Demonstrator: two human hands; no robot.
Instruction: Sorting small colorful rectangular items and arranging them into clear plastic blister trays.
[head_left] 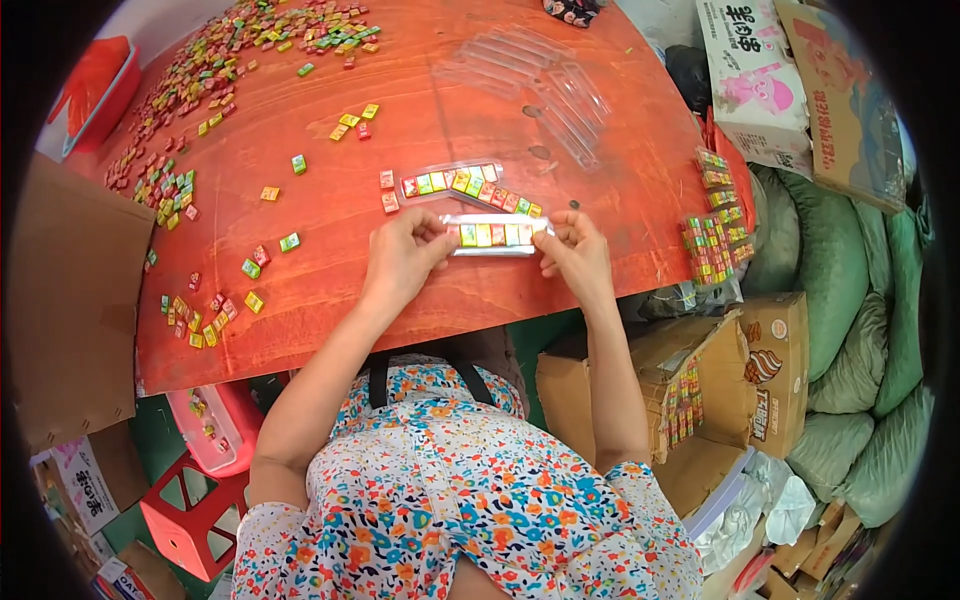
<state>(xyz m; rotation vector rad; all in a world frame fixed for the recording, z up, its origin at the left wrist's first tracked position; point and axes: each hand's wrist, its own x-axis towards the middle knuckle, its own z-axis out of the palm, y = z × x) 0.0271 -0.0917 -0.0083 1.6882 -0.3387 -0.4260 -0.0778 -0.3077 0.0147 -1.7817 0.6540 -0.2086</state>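
My left hand [400,258] and my right hand [582,258] grip the two ends of a clear plastic tray [493,249] at the near side of the red table. Along it runs a row of small wrapped sweets [497,234], red, yellow and green. Just beyond it lies another filled tray [425,184], with a slanting row of sweets [499,196] partly over it. Two loose red sweets [388,190] rest close to my left hand. My fingertips are closed on the tray's ends, and the fingers cover parts of it.
A large heap of loose sweets [210,75] covers the far left of the table [330,270]. Empty clear trays [545,85] lie at the far right. Filled rows [708,250] stack at the right edge. Below are an open cardboard box [650,350], a pink bin [235,420] and a red stool [185,530].
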